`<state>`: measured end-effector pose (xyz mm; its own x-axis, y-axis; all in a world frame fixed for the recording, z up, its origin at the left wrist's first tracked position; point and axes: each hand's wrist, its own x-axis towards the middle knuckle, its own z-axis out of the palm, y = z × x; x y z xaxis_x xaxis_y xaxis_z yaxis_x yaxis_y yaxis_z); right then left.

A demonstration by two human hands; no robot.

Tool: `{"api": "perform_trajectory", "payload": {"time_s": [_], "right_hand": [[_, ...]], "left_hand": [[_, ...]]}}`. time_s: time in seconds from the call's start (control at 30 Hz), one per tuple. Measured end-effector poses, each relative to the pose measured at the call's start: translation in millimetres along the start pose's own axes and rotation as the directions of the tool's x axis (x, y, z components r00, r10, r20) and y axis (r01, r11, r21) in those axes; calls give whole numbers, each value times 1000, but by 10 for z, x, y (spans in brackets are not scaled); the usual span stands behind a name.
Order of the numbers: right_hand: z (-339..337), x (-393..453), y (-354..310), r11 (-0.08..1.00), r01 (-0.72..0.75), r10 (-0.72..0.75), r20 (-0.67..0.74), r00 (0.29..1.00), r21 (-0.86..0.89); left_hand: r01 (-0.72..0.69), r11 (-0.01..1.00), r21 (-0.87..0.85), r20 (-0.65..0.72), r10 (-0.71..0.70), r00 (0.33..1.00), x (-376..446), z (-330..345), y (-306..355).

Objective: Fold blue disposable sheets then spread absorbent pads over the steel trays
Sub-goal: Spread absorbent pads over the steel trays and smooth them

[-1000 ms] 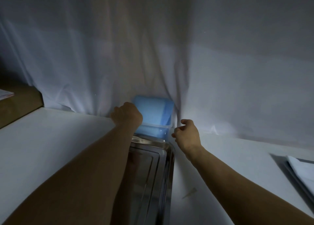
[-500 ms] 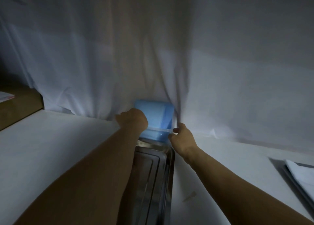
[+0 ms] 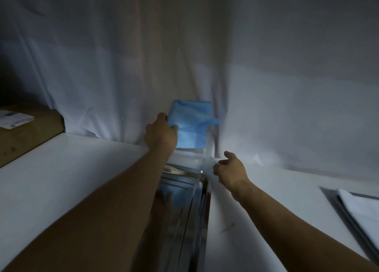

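Fingers (image 3: 164, 118) of the left hand (image 3: 160, 135) are curling round the left edge of the blue sheets (image 3: 190, 126) and are gripping them. The sheets are sitting folded in a bunch, partly up out of a clear box (image 3: 189, 157) at the back of the worktop (image 3: 61, 169). The fingers are touching only the left side, so most of the bunch is sticking out to the right of them, with one corner flopping loose.

That is where things could be going wrong. The hold is only on one edge, so the bunch may be slipping apart, and some sheets may be falling back into the box or onto the worktop. The box looks light, so it may be tipping or sliding along with the sheets, because no hand is pressing it down.

The right hand (image 3: 230, 170) is hanging just beside the box with its fingers loose and a little spread. It is holding nothing and is not touching the sheets.

The steel tray (image 3: 202, 210) is lying right in front of the box, under the left arm. That arm may be bumping it. A second tray (image 3: 336, 200) with a white pad (image 3: 363, 212) on it is lying far off to the right.
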<state>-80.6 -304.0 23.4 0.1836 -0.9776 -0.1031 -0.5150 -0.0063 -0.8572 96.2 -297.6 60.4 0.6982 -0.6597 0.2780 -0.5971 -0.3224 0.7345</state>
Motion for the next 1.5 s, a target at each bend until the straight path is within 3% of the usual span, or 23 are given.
{"api": "perform_trajectory", "payload": {"time_s": [0.23, 0.33, 0.43, 0.53, 0.73, 0.87, 1.0, 1.07, 1.17, 1.27, 1.5], "right_hand": [[-269, -492, -186, 989, 35, -35, -2, 999, 144], [-419, -776, -257, 974, 50, -35, -71, 997, 221], [-593, -1064, -272, 957, 47, 6, -183, 983, 285], [-786, -1313, -261, 899, 4, 92, -197, 976, 437], [-1086, -1775, -107, 904, -81, 158, -151, 976, 420], [-1234, -2014, 49, 880, -176, 253, -121, 960, 441], [-1328, -2214, 176, 824, -318, 355, 11, 935, 468], [-1348, -2266, 218, 816, -346, 382, 17, 924, 464], [-1424, -2380, 274, 786, -339, 403, -13, 915, 517], [-1485, -2477, 286, 752, -300, 391, -30, 920, 587], [-1488, -2650, 362, 718, -279, 382, -27, 924, 638]], "left_hand": [[8, 973, -229, 65, 7, 998, -477, -325, 181], [-6, 951, -309, 129, 49, 990, -811, -478, 269], [20, 922, -386, 230, 75, 970, -1218, -619, 318], [77, 879, -470, 288, 70, 955, -1558, -687, 324], [130, 840, -526, 374, 91, 923, -2110, -816, 373], [167, 860, -482, 348, 14, 937, -2386, -885, 395], [242, 844, -479, 372, -55, 927, -2613, -957, 361], [355, 769, -532, 457, -92, 885, -2730, -981, 315], [517, 700, -493, 691, -46, 721, -2975, -1067, 269], [499, 719, -483, 764, 68, 642, -3155, -1074, 278], [569, 577, -586, 659, -70, 749, -3336, -1032, 466]]}}
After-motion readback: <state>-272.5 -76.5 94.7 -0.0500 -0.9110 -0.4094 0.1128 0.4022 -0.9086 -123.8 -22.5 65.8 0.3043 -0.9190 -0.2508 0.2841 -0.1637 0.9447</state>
